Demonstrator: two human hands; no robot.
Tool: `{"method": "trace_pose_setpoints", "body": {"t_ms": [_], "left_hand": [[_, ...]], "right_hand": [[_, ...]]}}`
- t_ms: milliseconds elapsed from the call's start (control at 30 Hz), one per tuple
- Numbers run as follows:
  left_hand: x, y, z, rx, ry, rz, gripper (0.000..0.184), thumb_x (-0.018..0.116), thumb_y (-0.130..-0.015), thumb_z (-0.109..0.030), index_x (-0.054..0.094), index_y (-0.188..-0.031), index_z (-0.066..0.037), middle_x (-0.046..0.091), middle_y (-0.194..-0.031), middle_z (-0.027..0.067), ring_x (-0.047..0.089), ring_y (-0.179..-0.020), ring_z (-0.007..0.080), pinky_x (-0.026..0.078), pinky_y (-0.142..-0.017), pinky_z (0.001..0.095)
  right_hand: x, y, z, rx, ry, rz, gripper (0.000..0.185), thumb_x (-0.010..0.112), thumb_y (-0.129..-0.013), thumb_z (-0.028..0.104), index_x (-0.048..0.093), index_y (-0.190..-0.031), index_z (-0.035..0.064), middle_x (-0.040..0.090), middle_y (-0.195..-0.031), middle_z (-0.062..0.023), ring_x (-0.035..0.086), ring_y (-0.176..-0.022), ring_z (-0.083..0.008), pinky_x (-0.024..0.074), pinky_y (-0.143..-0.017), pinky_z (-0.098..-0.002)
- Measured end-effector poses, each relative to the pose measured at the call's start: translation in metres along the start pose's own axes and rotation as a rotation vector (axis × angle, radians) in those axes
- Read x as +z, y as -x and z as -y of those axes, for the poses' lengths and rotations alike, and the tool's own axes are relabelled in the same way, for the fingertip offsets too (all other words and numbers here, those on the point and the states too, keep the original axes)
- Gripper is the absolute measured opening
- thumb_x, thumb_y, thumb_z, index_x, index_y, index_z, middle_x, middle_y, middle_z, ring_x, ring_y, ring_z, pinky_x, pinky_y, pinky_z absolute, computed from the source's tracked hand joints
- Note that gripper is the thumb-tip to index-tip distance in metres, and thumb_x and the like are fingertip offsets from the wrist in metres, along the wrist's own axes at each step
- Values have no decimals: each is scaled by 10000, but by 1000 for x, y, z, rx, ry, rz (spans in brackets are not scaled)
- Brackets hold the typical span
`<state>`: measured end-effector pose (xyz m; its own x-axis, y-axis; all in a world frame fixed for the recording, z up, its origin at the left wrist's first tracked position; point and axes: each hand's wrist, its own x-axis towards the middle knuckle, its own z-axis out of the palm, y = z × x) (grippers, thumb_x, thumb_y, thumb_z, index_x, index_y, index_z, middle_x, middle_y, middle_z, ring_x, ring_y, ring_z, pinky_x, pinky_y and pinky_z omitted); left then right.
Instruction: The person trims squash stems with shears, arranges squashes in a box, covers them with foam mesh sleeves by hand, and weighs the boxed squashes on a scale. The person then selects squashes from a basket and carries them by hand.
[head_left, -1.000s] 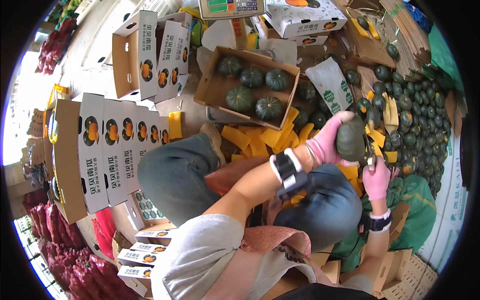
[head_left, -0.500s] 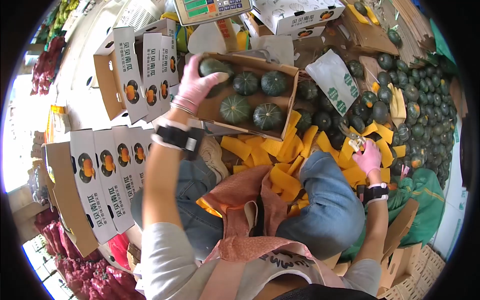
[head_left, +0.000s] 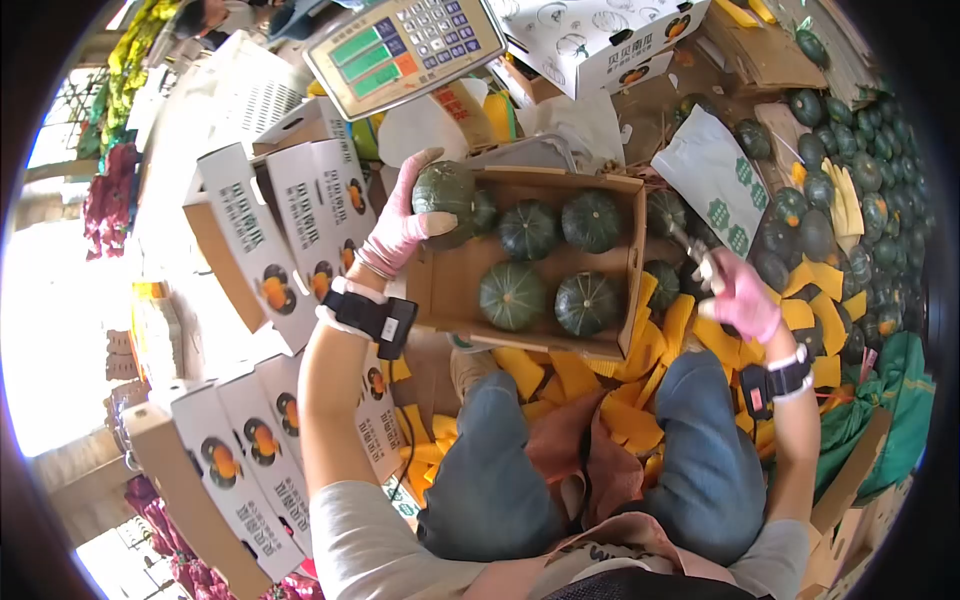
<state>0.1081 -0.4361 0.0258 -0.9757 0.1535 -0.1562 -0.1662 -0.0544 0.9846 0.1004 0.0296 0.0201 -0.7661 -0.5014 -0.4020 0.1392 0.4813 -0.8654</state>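
My left hand [head_left: 408, 215], in a pink glove, grips a dark green pumpkin [head_left: 443, 203] over the left end of an open cardboard box [head_left: 440, 300]. Several more green pumpkins [head_left: 513, 295] sit inside that box; one is partly hidden behind the held one. Right of the box, my right hand [head_left: 745, 298], also gloved in pink, is closed around a pair of pruning shears [head_left: 705, 262]. Their blades point up and left toward a loose pumpkin [head_left: 665, 213] lying just outside the box.
White printed cartons [head_left: 245, 235] stand at the left. A digital scale [head_left: 405, 50] is at the top. Yellow foam pieces [head_left: 575, 375] cover the floor around my knees. A large heap of pumpkins [head_left: 870, 170] lies to the right, near a white plastic bag [head_left: 712, 180].
The head view has shifted. My left hand still holds the pumpkin, which now appears larger and closer to the camera. My right hand has risen with the shears toward the box's right side.
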Motion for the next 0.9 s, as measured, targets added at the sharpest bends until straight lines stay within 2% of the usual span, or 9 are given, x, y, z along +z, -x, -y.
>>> {"method": "trace_pose_setpoints", "body": {"t_ms": [33,100,167,267,367,433,633,700,900], "left_hand": [[4,-6,13,37,35,-41,946,816,-585,-244,342,-1383,-60,546,-1212,101,524,-1120,214,410,-982,344],[8,-21,30,-15,175,-8,930,792,-585,-250,350,-1378,-47,542,-1224,115,531,-1120,229,417,-981,353],[9,-34,39,-7,213,48,901,782,-598,-283,375,-1364,-42,545,-1225,122,541,-1113,244,428,-975,365],[-1,-44,48,30,187,87,897,780,-594,-299,386,-1358,-44,551,-1221,126,545,-1109,235,421,-983,362],[-7,-48,47,41,70,114,893,779,-594,-296,387,-1356,-44,548,-1226,125,539,-1117,233,419,-983,361],[-6,-49,44,25,-6,121,980,770,-586,-392,354,-1382,1,510,-1289,146,507,-1184,262,377,-1028,363],[-3,-36,39,-116,-84,189,939,800,-590,-358,380,-1375,-59,527,-1251,120,521,-1138,228,411,-986,355],[-3,-22,38,-168,-112,204,884,824,-571,-273,417,-1327,-65,555,-1165,86,529,-1071,208,421,-955,335],[5,4,26,-402,-158,156,779,760,-645,-260,408,-1313,-66,556,-1110,81,528,-1040,196,427,-930,331]], "right_hand": [[3,-1,10,0,-82,145,581,691,-619,94,504,-1161,4,552,-995,-36,494,-867,-111,423,-824,-265],[19,-9,37,94,-345,230,490,711,-634,83,511,-1077,22,499,-873,-2,463,-767,-85,428,-698,-238],[42,-24,31,-35,-390,70,464,708,-639,52,481,-1042,19,533,-903,-17,466,-739,-68,411,-666,-213],[61,-40,8,-64,-267,-142,426,712,-657,47,505,-1029,22,556,-925,0,442,-715,-45,402,-671,-212],[53,-41,6,-145,-109,-32,505,719,-649,84,510,-1104,19,575,-988,-19,491,-798,-84,419,-763,-236],[48,-41,8,-140,-176,36,557,714,-634,113,497,-1138,13,586,-1027,-47,496,-867,-104,408,-830,-249],[53,-40,4,-149,-15,47,603,729,-629,164,489,-1156,-2,545,-926,-23,485,-812,-103,422,-777,-244],[56,-38,0,-146,-48,16,609,733,-630,164,488,-1161,-7,527,-898,-17,479,-794,-102,424,-759,-242],[61,-43,8,-130,-386,13,607,705,-650,80,489,-1207,-27,560,-1151,-101,522,-930,-159,411,-870,-279]]}}
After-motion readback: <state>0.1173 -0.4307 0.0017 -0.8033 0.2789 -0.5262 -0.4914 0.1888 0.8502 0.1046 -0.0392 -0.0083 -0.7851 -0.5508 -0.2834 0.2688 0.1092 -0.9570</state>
